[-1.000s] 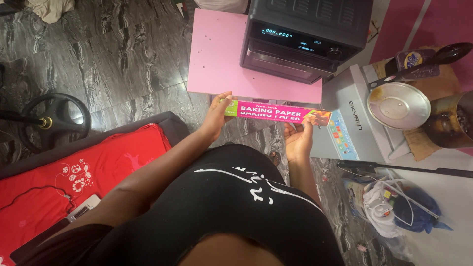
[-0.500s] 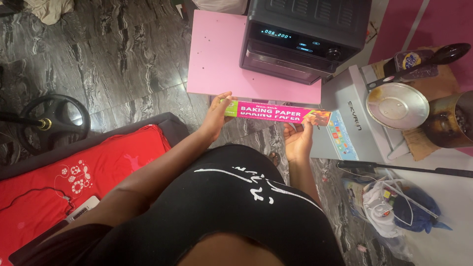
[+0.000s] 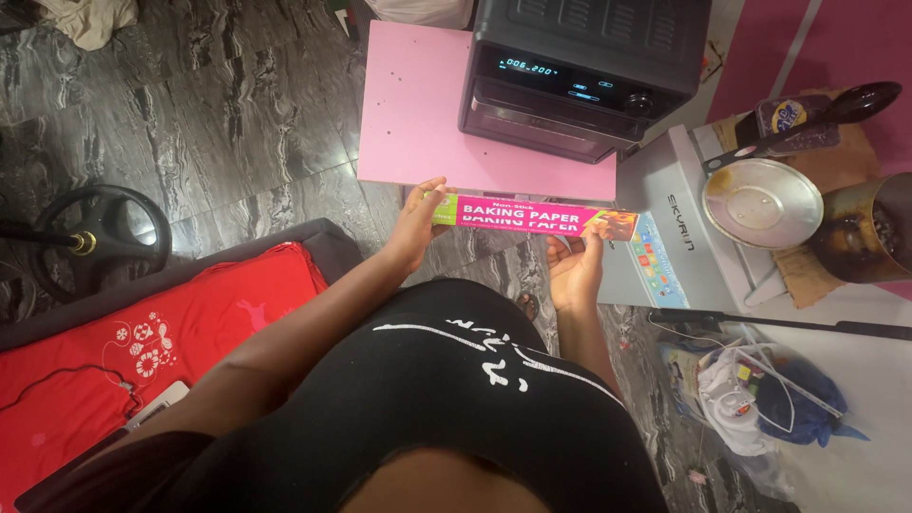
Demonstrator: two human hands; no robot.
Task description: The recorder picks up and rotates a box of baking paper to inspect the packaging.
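I hold a long pink baking-paper box (image 3: 532, 216) level in front of me, just below the near edge of a pink tabletop (image 3: 418, 104). My left hand (image 3: 418, 223) grips its green left end. My right hand (image 3: 575, 268) supports its right end from below, fingers curled up on it. A black countertop oven (image 3: 584, 71) with a lit display stands on the pink tabletop beyond the box.
To the right, a white appliance (image 3: 679, 233), a round metal pan (image 3: 762, 203) and a dark pot (image 3: 869, 237) sit close together. A red cushion (image 3: 161, 328) and a black fan base (image 3: 95, 237) lie left on the dark marbled floor. Bags (image 3: 760, 394) lie at lower right.
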